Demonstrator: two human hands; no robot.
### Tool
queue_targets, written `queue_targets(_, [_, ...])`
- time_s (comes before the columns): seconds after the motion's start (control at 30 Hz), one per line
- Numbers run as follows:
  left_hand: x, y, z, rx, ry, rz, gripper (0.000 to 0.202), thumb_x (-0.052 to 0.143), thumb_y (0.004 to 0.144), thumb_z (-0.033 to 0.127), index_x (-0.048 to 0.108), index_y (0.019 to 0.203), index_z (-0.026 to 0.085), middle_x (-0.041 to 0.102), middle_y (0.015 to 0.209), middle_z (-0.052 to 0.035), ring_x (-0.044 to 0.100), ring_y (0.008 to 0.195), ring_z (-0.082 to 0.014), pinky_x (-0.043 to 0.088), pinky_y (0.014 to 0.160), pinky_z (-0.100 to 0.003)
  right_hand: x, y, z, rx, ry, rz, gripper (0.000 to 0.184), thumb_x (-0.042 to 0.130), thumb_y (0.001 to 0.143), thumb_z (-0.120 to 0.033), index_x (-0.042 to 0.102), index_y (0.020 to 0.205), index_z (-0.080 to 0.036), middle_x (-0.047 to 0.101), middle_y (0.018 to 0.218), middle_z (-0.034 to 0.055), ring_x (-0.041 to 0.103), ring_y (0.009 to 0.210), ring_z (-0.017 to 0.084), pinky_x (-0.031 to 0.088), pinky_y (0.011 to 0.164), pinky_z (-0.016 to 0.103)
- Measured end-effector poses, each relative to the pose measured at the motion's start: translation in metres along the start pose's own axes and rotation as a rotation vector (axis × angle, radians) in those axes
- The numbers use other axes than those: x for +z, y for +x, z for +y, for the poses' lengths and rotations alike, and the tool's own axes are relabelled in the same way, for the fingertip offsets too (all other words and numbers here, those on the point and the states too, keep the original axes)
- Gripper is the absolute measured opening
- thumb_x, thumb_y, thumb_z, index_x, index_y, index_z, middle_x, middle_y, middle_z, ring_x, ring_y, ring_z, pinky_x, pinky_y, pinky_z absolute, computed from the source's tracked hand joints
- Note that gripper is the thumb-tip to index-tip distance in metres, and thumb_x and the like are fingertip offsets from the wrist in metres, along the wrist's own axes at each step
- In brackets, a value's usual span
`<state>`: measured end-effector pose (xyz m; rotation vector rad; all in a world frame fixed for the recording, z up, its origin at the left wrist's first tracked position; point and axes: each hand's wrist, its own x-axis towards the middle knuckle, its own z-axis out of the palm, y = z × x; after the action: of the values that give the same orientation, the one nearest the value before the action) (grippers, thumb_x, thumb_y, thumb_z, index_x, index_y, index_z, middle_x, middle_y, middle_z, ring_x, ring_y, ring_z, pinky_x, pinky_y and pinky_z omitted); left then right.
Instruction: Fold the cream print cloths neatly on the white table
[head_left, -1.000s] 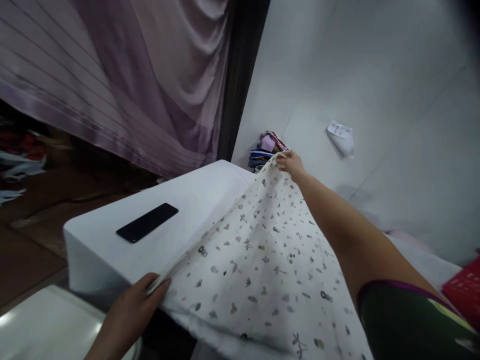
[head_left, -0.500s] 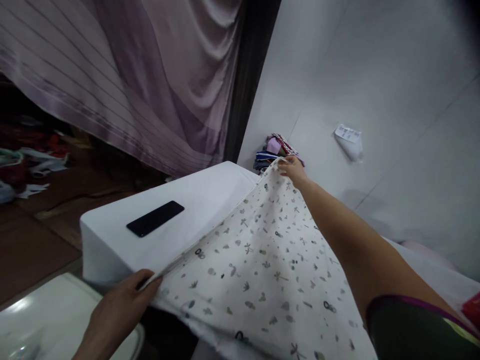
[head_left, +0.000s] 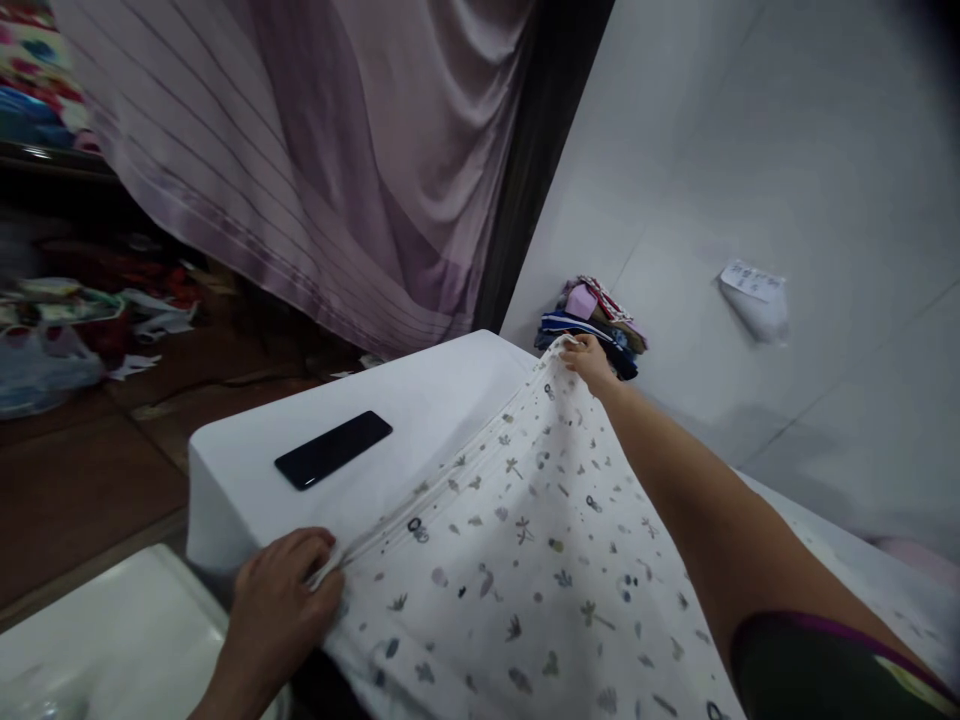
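A white cloth printed with small grey leaves and palm trees (head_left: 540, 560) is stretched between my two hands over a white-covered table (head_left: 442, 390). My left hand (head_left: 289, 590) pinches its near left corner by the table's front edge. At the far corner, my right hand (head_left: 589, 362) grips the same hemmed edge, its arm reaching across the cloth. A black smartphone (head_left: 334, 450) lies flat on the table, left of the cloth's edge and apart from it. The cloth's lower end runs out of view.
Folded clothes (head_left: 592, 318) are piled beyond the table's far end, against the wall. A labelled paper pouch (head_left: 754, 298) is on the wall. A purple curtain (head_left: 360, 180) hangs at the back left. A pale glossy surface (head_left: 120, 640) stands at the lower left; bags (head_left: 52, 360) lie behind.
The view has shifted, so the surroundings sit further right. My left hand has come lower with its corner, and the cloth's edge lies closer to the tabletop. Both hands keep their grip.
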<state>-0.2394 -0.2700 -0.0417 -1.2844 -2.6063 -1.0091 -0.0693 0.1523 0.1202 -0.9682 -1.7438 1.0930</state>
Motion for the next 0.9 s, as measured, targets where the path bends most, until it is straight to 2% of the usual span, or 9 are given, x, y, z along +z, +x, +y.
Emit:
queue_targets(0.1, [0.009,0.0,-0.002,-0.017,-0.037,0.073,0.011,0.041,0.064,0.026,0.049,0.067,0.021,0.064,0.088,-0.0071,0.057,0.09,-0.0257,0.035,0.091,-0.045,0.013,0.01,0.018,-0.002,-0.001,-0.01,0.046,0.063,0.051,-0.022,0.038,0.09,-0.022,0.062,0.103,0.0034,0.058,0.078,0.013,0.045,0.062,0.024])
queue_targets(0.17, [0.015,-0.001,-0.004,-0.031,-0.044,0.109,0.02,0.039,0.065,0.025,0.053,0.08,0.02,0.064,0.09,-0.0079,0.058,0.091,-0.0262,0.032,0.094,-0.047,0.022,0.016,0.032,-0.004,-0.003,-0.014,0.047,0.063,0.052,-0.023,0.038,0.092,-0.022,0.061,0.104,0.0037,0.057,0.076,0.013,0.044,0.062,0.024])
queue_targets(0.3, [0.022,-0.006,-0.01,-0.021,-0.037,0.121,0.03,0.039,0.069,0.024,0.054,0.094,0.02,0.065,0.098,-0.009,0.057,0.096,-0.027,0.03,0.097,-0.046,0.039,0.021,0.059,0.004,-0.023,-0.017,0.048,0.062,0.053,-0.025,0.038,0.094,-0.022,0.062,0.104,0.0045,0.057,0.075,0.013,0.044,0.062,0.024])
queue_targets(0.4, [0.025,-0.009,-0.012,0.027,-0.041,0.159,0.025,0.039,0.071,0.023,0.056,0.089,0.02,0.064,0.102,-0.0098,0.056,0.1,-0.028,0.03,0.097,-0.047,0.051,0.022,0.079,0.028,-0.045,-0.024,0.048,0.062,0.054,-0.025,0.038,0.095,-0.022,0.062,0.106,0.0064,0.058,0.081,0.014,0.045,0.066,0.026])
queue_targets(0.53, [0.026,-0.01,-0.011,0.061,-0.025,0.173,0.017,0.04,0.072,0.024,0.057,0.073,0.022,0.065,0.097,-0.0069,0.057,0.095,-0.0266,0.031,0.096,-0.046,0.063,0.019,0.104,0.079,-0.112,-0.039,0.05,0.06,0.059,-0.027,0.037,0.103,-0.022,0.06,0.116,0.0096,0.059,0.088,0.015,0.046,0.07,0.027])
queue_targets(0.67, [0.028,-0.01,-0.013,0.089,0.003,0.19,0.018,0.041,0.072,0.023,0.059,0.073,0.022,0.066,0.094,-0.006,0.058,0.093,-0.0253,0.032,0.095,-0.045,0.07,0.014,0.123,0.139,-0.247,-0.073,0.057,0.06,0.065,-0.03,0.037,0.117,-0.02,0.055,0.123,0.0135,0.06,0.093,0.017,0.048,0.072,0.03])
queue_targets(0.83, [0.03,-0.01,-0.018,0.056,0.05,0.101,0.022,0.042,0.069,0.021,0.061,0.081,0.022,0.065,0.101,-0.0062,0.056,0.099,-0.0249,0.029,0.098,-0.044,0.07,0.007,0.129,0.166,-0.478,-0.167,0.078,0.064,0.067,-0.033,0.031,0.134,-0.014,0.06,0.115,0.0166,0.061,0.095,0.023,0.05,0.072,0.033])
queue_targets(0.9, [0.03,-0.01,-0.017,0.024,0.056,0.092,0.024,0.041,0.068,0.021,0.061,0.082,0.021,0.065,0.102,-0.0066,0.055,0.101,-0.0251,0.028,0.098,-0.044,0.069,0.003,0.125,0.123,-0.581,-0.186,0.074,0.058,0.072,-0.028,0.029,0.138,-0.013,0.061,0.112,0.0152,0.061,0.095,0.023,0.049,0.075,0.033])
